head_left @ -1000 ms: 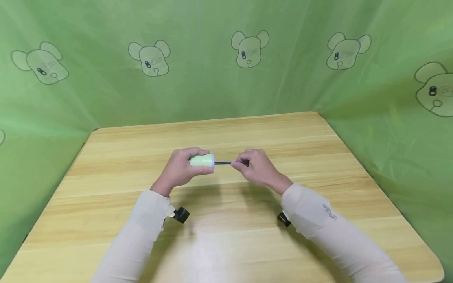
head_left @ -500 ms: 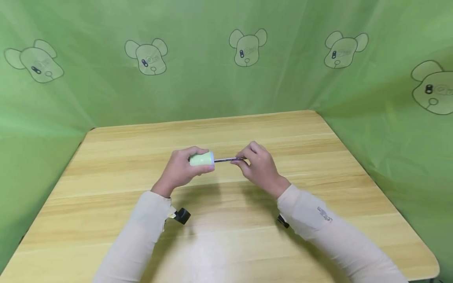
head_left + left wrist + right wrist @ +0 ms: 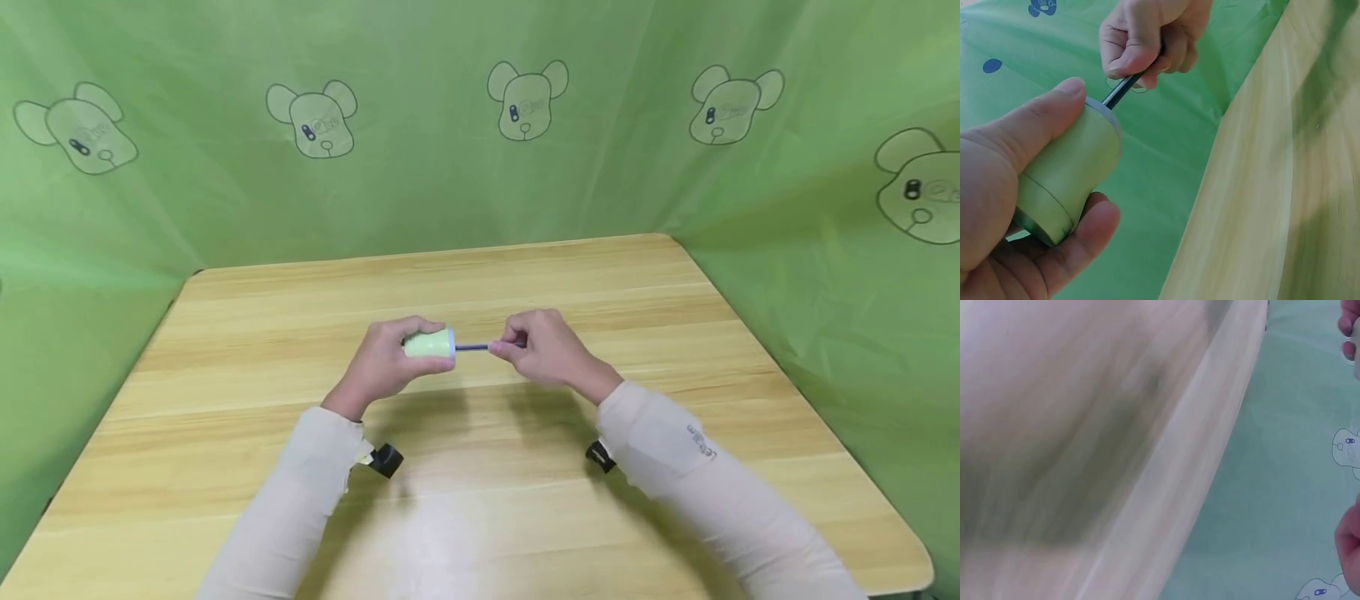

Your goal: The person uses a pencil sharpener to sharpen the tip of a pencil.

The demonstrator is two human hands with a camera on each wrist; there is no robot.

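My left hand point(image 3: 378, 362) grips a pale green, barrel-shaped pencil sharpener point(image 3: 427, 344) with a light blue rim, thumb on its near side. Out of the rim end sticks a dark pencil point(image 3: 472, 347), its tip hidden inside the sharpener. The thumb and curled fingers of my right hand point(image 3: 553, 350) pinch the pencil's other end. In the left wrist view the pencil point(image 3: 1120, 92) shows a pale stripe along its side, and the sharpener point(image 3: 1075, 159) has a seam near its base. Only part of my right hand point(image 3: 1350, 550) shows at the right wrist view's edge.
Both hands are held above a wood-grain table point(image 3: 480, 525). Green curtains point(image 3: 420, 192) with bear-head drawings hang behind it and at both sides. Small black wrist cameras point(image 3: 386, 460) hang below each sleeve.
My right hand has rolled up and back down at the pencil's end, its fingers first rising, then curling in again. My left hand and the sharpener have stayed nearly still.
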